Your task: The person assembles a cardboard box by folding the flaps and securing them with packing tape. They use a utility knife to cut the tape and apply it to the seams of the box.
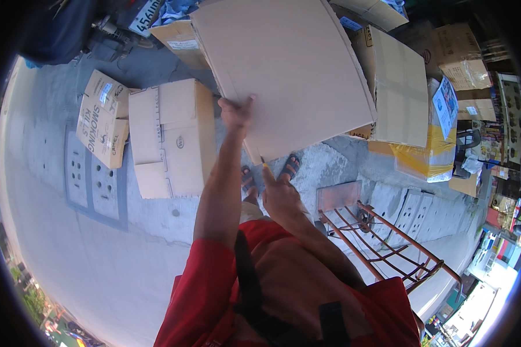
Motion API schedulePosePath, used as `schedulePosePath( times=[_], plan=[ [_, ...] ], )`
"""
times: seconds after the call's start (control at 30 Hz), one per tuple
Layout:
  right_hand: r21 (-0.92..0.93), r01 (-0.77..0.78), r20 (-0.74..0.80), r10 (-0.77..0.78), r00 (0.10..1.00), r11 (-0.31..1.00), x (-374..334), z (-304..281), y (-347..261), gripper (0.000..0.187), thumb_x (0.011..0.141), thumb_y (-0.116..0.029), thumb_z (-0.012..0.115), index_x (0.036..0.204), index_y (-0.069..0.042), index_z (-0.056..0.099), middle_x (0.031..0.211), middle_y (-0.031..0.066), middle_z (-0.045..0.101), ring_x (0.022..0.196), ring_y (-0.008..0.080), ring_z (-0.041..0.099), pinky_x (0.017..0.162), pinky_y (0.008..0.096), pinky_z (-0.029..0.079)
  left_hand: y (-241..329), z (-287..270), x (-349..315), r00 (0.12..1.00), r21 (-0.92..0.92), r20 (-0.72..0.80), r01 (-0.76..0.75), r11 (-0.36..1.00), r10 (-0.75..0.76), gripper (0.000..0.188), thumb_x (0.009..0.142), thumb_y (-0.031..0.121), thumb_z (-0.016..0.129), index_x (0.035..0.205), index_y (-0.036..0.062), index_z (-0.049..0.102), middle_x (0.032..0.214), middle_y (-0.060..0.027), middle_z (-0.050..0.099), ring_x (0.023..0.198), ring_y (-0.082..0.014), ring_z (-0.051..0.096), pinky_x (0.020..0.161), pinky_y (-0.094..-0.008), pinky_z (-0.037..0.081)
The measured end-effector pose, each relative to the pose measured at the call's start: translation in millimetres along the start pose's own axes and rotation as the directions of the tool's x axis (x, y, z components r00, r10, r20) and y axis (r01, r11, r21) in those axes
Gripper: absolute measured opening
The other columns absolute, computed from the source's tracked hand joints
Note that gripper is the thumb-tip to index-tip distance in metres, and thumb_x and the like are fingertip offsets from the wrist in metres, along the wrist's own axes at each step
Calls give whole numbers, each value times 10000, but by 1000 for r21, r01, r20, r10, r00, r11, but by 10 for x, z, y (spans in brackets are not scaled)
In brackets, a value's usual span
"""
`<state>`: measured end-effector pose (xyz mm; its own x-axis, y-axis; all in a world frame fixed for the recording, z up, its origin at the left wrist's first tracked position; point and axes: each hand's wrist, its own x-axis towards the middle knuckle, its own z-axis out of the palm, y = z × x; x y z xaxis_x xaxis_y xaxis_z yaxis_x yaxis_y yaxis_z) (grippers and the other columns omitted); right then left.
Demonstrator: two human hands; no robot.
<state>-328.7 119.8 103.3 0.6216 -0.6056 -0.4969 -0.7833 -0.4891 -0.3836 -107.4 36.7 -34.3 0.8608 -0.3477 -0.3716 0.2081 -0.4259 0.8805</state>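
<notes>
A large flat cardboard sheet (295,63) is held up in front of me, its lower edge above my feet. My left hand (237,113) grips its left edge, thumb on the face and the other fingers behind. Below the sheet's lower left corner, my right hand (281,195) is closed around a knife (265,165) with a yellow handle, of which only the front end shows. The knife's dark blade points up at the corner; I cannot tell whether it touches the cardboard.
A closed carton (171,139) stands at left, beside a flattened printed carton (103,115). More boxes stand at right, one wrapped in yellow tape (425,153). A rust-red hand truck (388,240) lies at lower right. Behind, at upper left, is part of a vehicle (107,40).
</notes>
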Motion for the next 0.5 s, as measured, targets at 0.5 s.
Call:
schedulePosePath(
  times=[0.5],
  plan=[
    [42, -128, 56, 125, 991, 991, -552, 416, 828, 493, 902, -199, 587, 1383, -95, 588, 983, 282, 702, 888, 409, 713, 779, 518, 556, 222, -13, 155, 984, -83, 50, -165, 983, 170, 736, 818, 330, 858, 1254, -48, 401, 1298, -247, 577, 1197, -352, 598, 1030, -427, 467]
  ],
)
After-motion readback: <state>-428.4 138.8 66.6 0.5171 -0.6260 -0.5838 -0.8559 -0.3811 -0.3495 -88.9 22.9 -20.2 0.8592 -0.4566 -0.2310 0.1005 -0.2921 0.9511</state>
